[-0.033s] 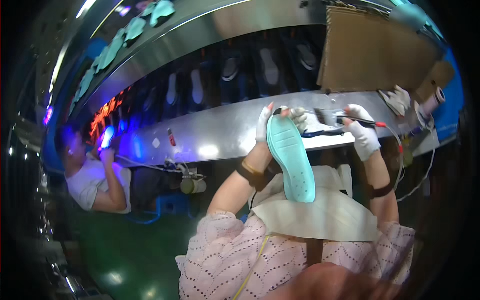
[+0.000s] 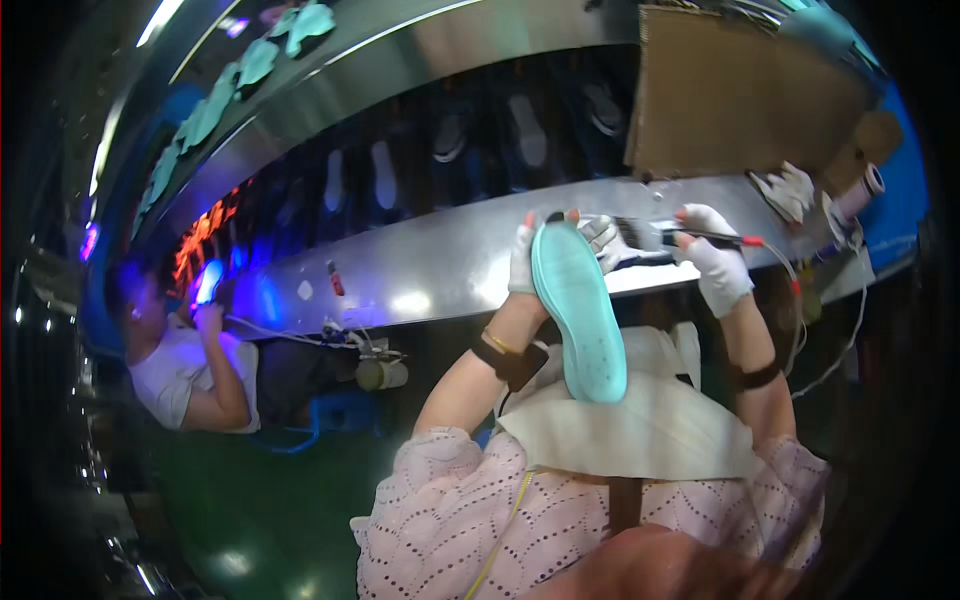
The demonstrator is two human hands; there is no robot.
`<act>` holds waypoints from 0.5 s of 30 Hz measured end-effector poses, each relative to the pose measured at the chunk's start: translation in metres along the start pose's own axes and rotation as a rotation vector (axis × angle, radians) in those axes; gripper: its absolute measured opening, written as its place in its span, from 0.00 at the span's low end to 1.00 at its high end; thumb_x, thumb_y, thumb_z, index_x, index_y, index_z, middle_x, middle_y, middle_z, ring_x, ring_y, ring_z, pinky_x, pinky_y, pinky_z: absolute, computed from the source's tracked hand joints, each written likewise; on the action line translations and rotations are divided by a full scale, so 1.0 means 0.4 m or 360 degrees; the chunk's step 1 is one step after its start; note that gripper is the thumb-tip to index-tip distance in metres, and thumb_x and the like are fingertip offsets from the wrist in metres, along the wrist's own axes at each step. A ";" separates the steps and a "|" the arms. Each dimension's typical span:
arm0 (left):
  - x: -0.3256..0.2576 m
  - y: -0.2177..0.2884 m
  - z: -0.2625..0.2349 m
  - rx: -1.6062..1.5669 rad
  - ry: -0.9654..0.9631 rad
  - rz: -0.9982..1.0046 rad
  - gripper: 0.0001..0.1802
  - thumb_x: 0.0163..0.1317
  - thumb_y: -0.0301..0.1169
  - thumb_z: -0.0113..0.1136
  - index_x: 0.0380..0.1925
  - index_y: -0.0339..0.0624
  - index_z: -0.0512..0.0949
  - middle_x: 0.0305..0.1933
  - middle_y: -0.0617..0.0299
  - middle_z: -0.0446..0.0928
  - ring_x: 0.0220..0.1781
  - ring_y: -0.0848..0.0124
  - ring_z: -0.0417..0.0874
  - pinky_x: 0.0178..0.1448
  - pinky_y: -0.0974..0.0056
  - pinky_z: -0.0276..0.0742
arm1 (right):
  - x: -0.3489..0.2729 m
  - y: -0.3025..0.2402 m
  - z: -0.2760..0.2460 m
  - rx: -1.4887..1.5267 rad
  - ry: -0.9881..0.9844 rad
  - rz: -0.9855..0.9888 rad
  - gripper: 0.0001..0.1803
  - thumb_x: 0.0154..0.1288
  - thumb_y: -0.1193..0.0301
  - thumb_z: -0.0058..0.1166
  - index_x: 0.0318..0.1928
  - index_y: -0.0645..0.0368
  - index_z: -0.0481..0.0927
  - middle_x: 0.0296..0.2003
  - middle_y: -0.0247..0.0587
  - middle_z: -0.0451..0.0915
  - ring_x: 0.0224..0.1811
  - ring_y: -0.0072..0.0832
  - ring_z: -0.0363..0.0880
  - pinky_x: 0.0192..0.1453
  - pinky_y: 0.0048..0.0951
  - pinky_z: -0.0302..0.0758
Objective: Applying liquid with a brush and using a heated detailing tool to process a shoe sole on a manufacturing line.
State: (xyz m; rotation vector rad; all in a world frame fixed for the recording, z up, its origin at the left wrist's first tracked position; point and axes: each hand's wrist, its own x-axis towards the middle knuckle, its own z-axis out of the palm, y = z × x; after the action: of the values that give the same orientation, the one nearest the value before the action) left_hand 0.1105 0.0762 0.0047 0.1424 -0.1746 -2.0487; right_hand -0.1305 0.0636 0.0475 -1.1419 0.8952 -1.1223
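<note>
A turquoise shoe sole (image 2: 580,310) is upright in front of me, its lower end over the pale apron (image 2: 625,440). My left hand (image 2: 520,262), in a white glove with bare fingertips, grips the upper end of this sole. Its thumb is at the left edge and other fingers show at the right. My right hand (image 2: 722,270), gloved likewise, closes around the dark handle of a flat brush (image 2: 700,238) with a red end and a pale tube. The brush's blurred bristles point left, close to the left fingers; whether they touch is unclear. A dark and white thing (image 2: 650,262) lies behind, partly hidden.
A metal bench (image 2: 410,270) runs across, with a row of shoes (image 2: 383,175) in the dark recess beyond. A cardboard sheet (image 2: 740,95) stands far right, near white gloves (image 2: 788,192) and a spool (image 2: 862,190). On the left, another person (image 2: 190,360) holds something glowing.
The whole view has shifted slightly left. The brush bristles are a little closer to my left fingers. The sole's lines and holes look more blurred.
</note>
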 end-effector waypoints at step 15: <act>0.069 -0.154 0.034 0.0251 0.0352 0.0226 0.37 0.60 0.62 0.37 0.51 0.41 0.70 0.45 0.53 0.75 0.45 0.63 0.77 0.51 0.62 0.75 | 0.038 0.079 0.096 -0.0115 0.0093 -0.0674 0.10 0.58 0.80 0.54 0.41 0.60 0.73 0.36 0.36 0.77 0.36 0.21 0.76 0.43 0.22 0.74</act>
State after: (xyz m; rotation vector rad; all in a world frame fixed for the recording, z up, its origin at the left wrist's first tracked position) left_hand 0.0420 0.0811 0.0058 0.4406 -0.2025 -1.8615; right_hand -0.0840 0.0588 0.0249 -1.4061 0.7609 -1.4813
